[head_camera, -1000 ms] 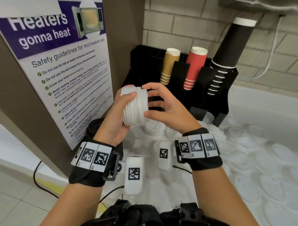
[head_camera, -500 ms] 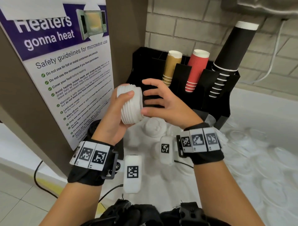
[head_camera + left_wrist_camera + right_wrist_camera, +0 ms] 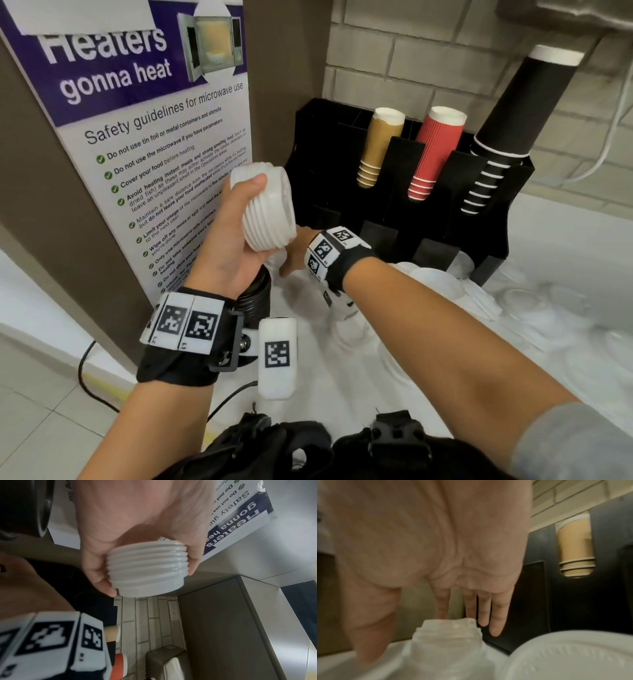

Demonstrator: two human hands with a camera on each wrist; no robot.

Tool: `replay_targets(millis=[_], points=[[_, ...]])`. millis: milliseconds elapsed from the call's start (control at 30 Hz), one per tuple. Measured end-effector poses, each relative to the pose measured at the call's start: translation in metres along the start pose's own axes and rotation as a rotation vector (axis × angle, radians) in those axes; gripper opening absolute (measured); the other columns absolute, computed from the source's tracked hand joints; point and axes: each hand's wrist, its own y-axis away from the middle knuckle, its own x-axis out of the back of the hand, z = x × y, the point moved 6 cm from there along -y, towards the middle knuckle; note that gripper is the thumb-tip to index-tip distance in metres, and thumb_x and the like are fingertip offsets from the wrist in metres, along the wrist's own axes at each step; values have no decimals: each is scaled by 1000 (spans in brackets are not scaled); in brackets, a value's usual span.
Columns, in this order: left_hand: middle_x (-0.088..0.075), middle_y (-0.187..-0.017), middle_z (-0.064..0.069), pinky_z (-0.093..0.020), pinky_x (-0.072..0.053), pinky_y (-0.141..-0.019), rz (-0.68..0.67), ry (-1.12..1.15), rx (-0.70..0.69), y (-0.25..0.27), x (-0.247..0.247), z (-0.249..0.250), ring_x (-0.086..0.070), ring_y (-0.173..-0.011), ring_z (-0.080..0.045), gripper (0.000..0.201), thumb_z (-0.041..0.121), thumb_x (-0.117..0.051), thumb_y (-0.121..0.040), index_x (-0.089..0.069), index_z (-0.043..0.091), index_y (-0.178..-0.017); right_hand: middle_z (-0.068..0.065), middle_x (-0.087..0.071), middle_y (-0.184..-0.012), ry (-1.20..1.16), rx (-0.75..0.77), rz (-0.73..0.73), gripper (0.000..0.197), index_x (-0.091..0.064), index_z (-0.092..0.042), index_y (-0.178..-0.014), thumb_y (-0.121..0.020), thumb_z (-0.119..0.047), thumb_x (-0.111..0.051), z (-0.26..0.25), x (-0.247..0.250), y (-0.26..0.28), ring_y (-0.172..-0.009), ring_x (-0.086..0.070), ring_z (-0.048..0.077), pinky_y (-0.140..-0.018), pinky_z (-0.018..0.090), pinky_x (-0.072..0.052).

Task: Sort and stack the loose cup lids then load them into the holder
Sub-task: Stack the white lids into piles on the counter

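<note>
Right now, from my remote seat, this is what I read off the views:

Left hand: my left hand (image 3: pixel 226 236) grips the stack of white lids (image 3: pixel 265 209) at centre frame of the head view, thumb on the near end, fingers curled round the ridged side (the left wrist view shows the same stack (image 3: pixel 147 570) pinched between thumb and fingertips).

Right hand: my right hand (image 3: pixel 436 547) reaches down just below that stack; its fingers (image 3: pixel 496 615) are straight and close together, the tips at the top of a second stack of white lids (image 3: pixel 447 642) standing on the counter (image 3: pixel 565 260). I cannot tell if they touch it.

Holder: the black holder (image 3: pixel 486 219) stands at upper centre against the brick wall, with tan cups (image 3: pixel 380 144), red cups (image 3: pixel 435 154) and black cups (image 3: pixel 513 113) in its slots.

Loose lids: more loose lids (image 3: pixel 431 284) lie on the counter at right, blurred and washed out.

Poster: a microwave safety poster (image 3: pixel 144 130) fills the upper left.
</note>
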Motion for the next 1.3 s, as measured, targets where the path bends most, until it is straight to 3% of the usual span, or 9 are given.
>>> replay_targets(millis=[167,333,467,600,667,767,867,1100,1300], points=[[-64,-100,-1,-36,-53,-71,-11,1,-8,-5,-2,0,-65,-85,-15,69,37,-60,-72,-46,17,-137,10,-43,-142,64,14,13,73,-31,-15,-147,-88,-41,-64,-1,-9,-14,-130,-41,29,-109,39,-35],[-66,-98,1,-36,-54,-70,-23,7,-15,-10,-1,-1,-64,-87,-15,57,36,-60,-73,-51,21,-127,12,-45,-138,128,28,50,65,-35,-14,-145,-90,-40,-60,-2,-10,-17,-127,-43,32,-107,38,-37],[-66,-93,1,-36,-49,-71,-51,1,-3,-12,0,-2,-64,-81,-16,58,38,-64,-72,-52,21,-125,11,-42,-142,-42,20,134,79,-24,-21,-150,-86,-46,-63,6,13,-10,-128,-43,29,-106,41,-40],[-68,-85,1,-32,-53,-66,-122,3,-37,-13,-5,2,-65,-79,-14,44,39,-66,-71,-60,17,-109,-7,-57,-125,-296,154,149,77,-47,-22,-138,-71,-35,-82,12,35,14,-111,-51,13,-94,19,-41],[-70,-83,4,-31,-53,-67,-141,-8,-49,-13,-5,3,-67,-77,-11,28,38,-61,-76,-67,23,-98,-8,-60,-117,-181,155,113,68,-54,-20,-132,-71,-33,-82,13,35,13,-102,-53,12,-81,13,-42],[-72,-82,8,-31,-52,-68,-164,-15,-47,-11,-6,3,-69,-76,-8,21,39,-56,-78,-76,31,-81,5,-53,-135,36,73,-32,81,-37,-20,-145,-75,-29,-78,18,13,-2,-120,-51,22,-98,27,-43],[-72,-82,7,-32,-54,-65,-153,-1,-45,-10,-5,4,-70,-75,-9,20,39,-57,-78,-69,28,-90,9,-38,-148,41,61,-87,89,-28,-27,-149,-75,-27,-77,18,-8,-16,-131,-42,27,-106,35,-38],[-72,-81,5,-33,-56,-62,-147,25,-52,-12,-6,4,-70,-74,-11,21,37,-59,-77,-67,26,-92,13,-34,-143,20,56,18,72,-41,-41,-137,-74,-36,-74,23,-27,-37,-122,-47,35,-99,42,-47],[-72,-82,5,-29,-56,-64,-142,23,-42,-10,-7,2,-69,-75,-9,30,37,-59,-76,-63,23,-102,9,-38,-125,-213,31,207,78,-30,-39,-144,-77,-44,-72,41,9,-6,-117,-44,34,-94,41,-43]])
